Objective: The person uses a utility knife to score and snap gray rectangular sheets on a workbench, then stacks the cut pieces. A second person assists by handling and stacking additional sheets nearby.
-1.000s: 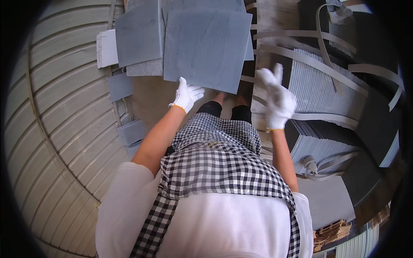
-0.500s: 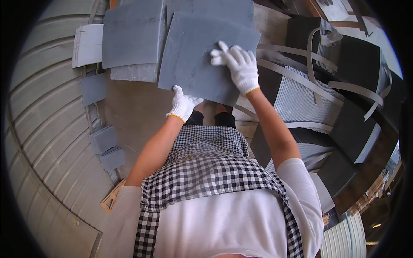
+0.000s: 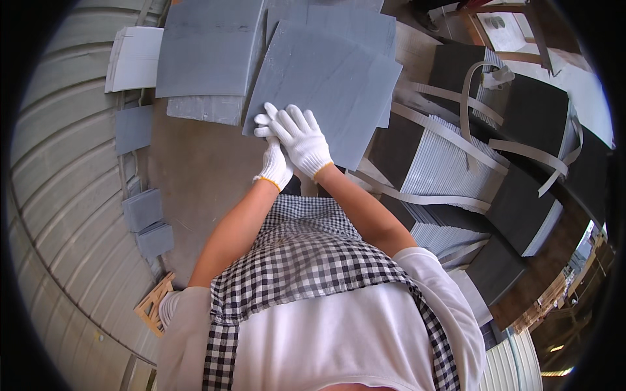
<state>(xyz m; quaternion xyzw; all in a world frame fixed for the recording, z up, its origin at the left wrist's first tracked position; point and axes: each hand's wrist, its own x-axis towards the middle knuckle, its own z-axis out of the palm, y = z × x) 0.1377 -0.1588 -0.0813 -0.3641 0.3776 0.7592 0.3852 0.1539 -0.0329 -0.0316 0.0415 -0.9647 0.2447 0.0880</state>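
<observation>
Squarish grey slab (image 3: pixel 332 81) points away and rightward, long axis unclear; right hand (image 3: pixel 303 142) lies open, fingers straight, overlapping left hand (image 3: pixel 275 163), whose grip I cannot tell.

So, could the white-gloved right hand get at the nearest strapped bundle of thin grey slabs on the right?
Probably yes: the right hand is open, overlapping the left hand, and nothing visible blocks the way to the bundle.

The slab (image 3: pixel 332 81) looks matt, the gloves (image 3: pixel 303 141) knitted.
</observation>
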